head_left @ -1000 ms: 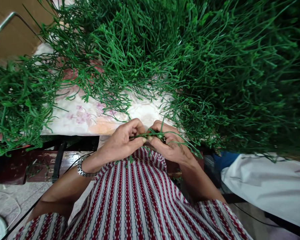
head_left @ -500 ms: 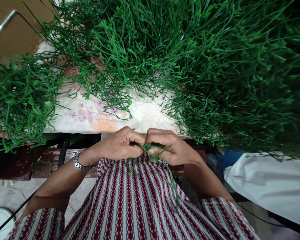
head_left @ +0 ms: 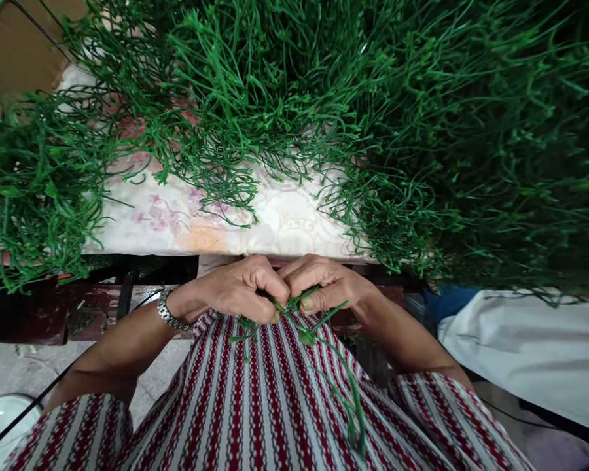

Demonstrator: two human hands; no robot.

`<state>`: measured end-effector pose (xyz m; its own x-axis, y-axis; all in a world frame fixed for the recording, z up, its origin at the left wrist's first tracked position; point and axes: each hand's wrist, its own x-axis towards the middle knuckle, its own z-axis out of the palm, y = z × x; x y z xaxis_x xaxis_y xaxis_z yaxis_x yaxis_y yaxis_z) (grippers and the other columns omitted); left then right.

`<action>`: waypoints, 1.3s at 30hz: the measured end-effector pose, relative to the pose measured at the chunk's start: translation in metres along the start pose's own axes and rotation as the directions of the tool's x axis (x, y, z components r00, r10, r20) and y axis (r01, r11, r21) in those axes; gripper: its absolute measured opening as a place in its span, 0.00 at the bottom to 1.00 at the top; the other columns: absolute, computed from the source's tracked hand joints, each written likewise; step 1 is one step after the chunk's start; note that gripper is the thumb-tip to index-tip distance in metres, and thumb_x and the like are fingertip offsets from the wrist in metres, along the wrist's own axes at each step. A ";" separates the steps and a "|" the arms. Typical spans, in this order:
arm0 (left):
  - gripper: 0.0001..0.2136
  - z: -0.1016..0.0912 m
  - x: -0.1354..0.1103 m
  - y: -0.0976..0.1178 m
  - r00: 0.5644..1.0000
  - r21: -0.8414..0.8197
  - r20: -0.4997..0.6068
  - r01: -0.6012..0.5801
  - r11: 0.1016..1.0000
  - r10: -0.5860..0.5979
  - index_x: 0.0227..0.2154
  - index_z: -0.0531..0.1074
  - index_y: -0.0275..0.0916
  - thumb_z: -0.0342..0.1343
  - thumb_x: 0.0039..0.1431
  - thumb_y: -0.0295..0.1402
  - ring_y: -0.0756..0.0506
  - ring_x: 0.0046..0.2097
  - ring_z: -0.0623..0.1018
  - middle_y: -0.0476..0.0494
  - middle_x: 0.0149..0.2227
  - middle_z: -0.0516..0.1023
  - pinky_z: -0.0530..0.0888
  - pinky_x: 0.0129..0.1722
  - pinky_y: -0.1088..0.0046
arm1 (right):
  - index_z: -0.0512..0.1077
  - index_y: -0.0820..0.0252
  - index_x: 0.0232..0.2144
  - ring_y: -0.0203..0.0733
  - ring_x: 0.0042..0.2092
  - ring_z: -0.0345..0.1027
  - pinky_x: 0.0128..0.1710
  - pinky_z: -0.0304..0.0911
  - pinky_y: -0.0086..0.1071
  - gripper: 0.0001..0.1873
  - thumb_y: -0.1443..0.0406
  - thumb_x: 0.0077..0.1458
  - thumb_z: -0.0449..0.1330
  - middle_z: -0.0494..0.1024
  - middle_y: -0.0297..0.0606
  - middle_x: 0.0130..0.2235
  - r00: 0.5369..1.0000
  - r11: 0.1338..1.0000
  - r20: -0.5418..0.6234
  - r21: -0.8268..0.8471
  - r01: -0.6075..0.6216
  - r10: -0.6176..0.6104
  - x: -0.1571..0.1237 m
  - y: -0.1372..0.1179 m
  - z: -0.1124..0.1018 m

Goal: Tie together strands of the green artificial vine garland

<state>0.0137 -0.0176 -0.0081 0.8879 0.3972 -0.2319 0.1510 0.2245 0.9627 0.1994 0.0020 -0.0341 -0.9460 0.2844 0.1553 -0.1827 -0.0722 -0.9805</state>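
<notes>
My left hand (head_left: 243, 288) and my right hand (head_left: 326, 284) meet in front of my striped top, just below the table edge. Both are closed in a pinch on thin green artificial plant stems (head_left: 319, 330). Between my fingertips the stems cross, and the exact point of contact is hidden. A long stem (head_left: 356, 399) droops from my right hand over the top. Short branched ends (head_left: 247, 330) hang under my left hand, whose wrist wears a metal watch (head_left: 171, 309).
A flowered tablecloth (head_left: 294, 222) covers the table. Tangled green stems (head_left: 285, 78) heap across its back and right, with another bunch (head_left: 34, 190) at left. White cloth (head_left: 525, 347) lies at right. A white round container (head_left: 7, 418) stands low at left.
My fingertips have shifted slightly along the stems, and my left thumb has dropped a little. The drooping stem hangs lower on the top. The whole view has tilted slightly.
</notes>
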 end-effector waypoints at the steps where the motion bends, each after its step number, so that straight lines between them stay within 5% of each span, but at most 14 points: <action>1: 0.08 0.000 -0.001 -0.001 1.000 0.010 0.009 0.003 1.000 -0.003 0.12 0.56 0.36 0.48 0.39 0.23 0.55 0.20 0.50 0.55 0.16 0.48 0.49 0.20 0.73 | 0.66 0.63 0.19 0.32 0.28 0.56 0.30 0.53 0.29 0.16 0.59 0.54 0.54 0.62 0.33 0.24 1.000 1.000 0.003 0.022 0.003 -0.003 0.001 0.002 0.001; 6: 0.08 -0.003 0.000 -0.005 1.000 -0.005 0.030 0.007 1.000 -0.006 0.11 0.57 0.36 0.48 0.39 0.24 0.55 0.20 0.51 0.54 0.16 0.49 0.50 0.20 0.74 | 0.65 0.63 0.18 0.32 0.26 0.55 0.29 0.52 0.29 0.19 0.56 0.52 0.55 0.60 0.32 0.22 0.999 0.994 -0.043 0.110 -0.012 0.016 -0.001 0.009 0.005; 10: 0.06 -0.001 0.000 0.001 0.984 0.037 -0.165 -0.065 0.997 0.070 0.15 0.62 0.35 0.49 0.44 0.24 0.55 0.22 0.56 0.54 0.18 0.55 0.56 0.23 0.76 | 0.66 0.64 0.24 0.33 0.29 0.58 0.30 0.54 0.29 0.16 0.56 0.53 0.54 0.64 0.34 0.25 0.966 0.993 -0.252 0.115 -0.030 0.058 -0.009 0.007 0.006; 17: 0.03 0.010 0.001 0.003 0.873 0.191 -0.481 0.009 0.982 0.086 0.24 0.65 0.35 0.50 0.47 0.22 0.55 0.27 0.62 0.53 0.25 0.63 0.60 0.26 0.80 | 0.66 0.65 0.26 0.31 0.28 0.55 0.28 0.51 0.27 0.12 0.61 0.55 0.54 0.61 0.32 0.27 0.864 0.976 -0.502 -0.163 -0.141 0.041 -0.016 -0.005 0.009; 21: 0.02 0.013 0.002 -0.002 0.848 0.162 -0.528 0.051 0.986 0.042 0.24 0.64 0.35 0.51 0.49 0.24 0.55 0.27 0.63 0.53 0.25 0.62 0.60 0.27 0.80 | 0.66 0.65 0.27 0.31 0.28 0.55 0.27 0.51 0.27 0.12 0.60 0.52 0.57 0.62 0.32 0.26 0.815 0.990 -0.567 0.008 -0.143 0.122 -0.014 -0.003 0.014; 25: 0.03 0.015 0.002 -0.004 0.839 0.287 -0.543 0.147 0.947 0.034 0.24 0.62 0.36 0.48 0.48 0.23 0.54 0.26 0.61 0.54 0.22 0.60 0.58 0.26 0.79 | 0.67 0.65 0.28 0.29 0.26 0.55 0.26 0.50 0.25 0.14 0.58 0.47 0.61 0.63 0.31 0.25 0.765 0.931 -0.570 0.350 -0.103 0.299 -0.010 0.004 0.022; 28: 0.05 0.015 0.002 -0.004 0.839 0.419 -0.537 0.169 0.892 0.094 0.23 0.59 0.37 0.46 0.44 0.21 0.54 0.26 0.61 0.53 0.23 0.60 0.57 0.26 0.78 | 0.67 0.66 0.26 0.27 0.23 0.53 0.23 0.47 0.24 0.16 0.58 0.44 0.63 0.64 0.29 0.23 0.771 0.869 -0.523 0.489 -0.077 0.363 -0.007 0.006 0.026; 34: 0.07 0.017 0.002 -0.004 0.844 0.619 -0.518 0.257 0.742 0.140 0.21 0.58 0.37 0.44 0.39 0.19 0.51 0.29 0.63 0.50 0.26 0.60 0.57 0.27 0.75 | 0.66 0.66 0.25 0.27 0.25 0.53 0.25 0.47 0.24 0.12 0.61 0.46 0.62 0.62 0.29 0.24 0.809 0.887 -0.454 0.431 -0.166 0.372 -0.007 0.000 0.019; 39: 0.08 0.017 -0.001 -0.003 0.836 0.599 -0.525 0.232 0.766 0.158 0.24 0.64 0.37 0.45 0.42 0.19 0.52 0.27 0.63 0.51 0.24 0.64 0.57 0.27 0.75 | 0.64 0.66 0.24 0.27 0.24 0.50 0.23 0.44 0.24 0.14 0.59 0.49 0.60 0.59 0.28 0.23 0.837 0.915 -0.430 0.357 -0.187 0.339 -0.009 -0.002 0.015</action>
<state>0.0203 -0.0341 -0.0084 0.5380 0.8350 -0.1153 0.5822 -0.2691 0.7672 0.2042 -0.0143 -0.0322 -0.7385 0.6246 -0.2538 -0.0859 -0.4605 -0.8835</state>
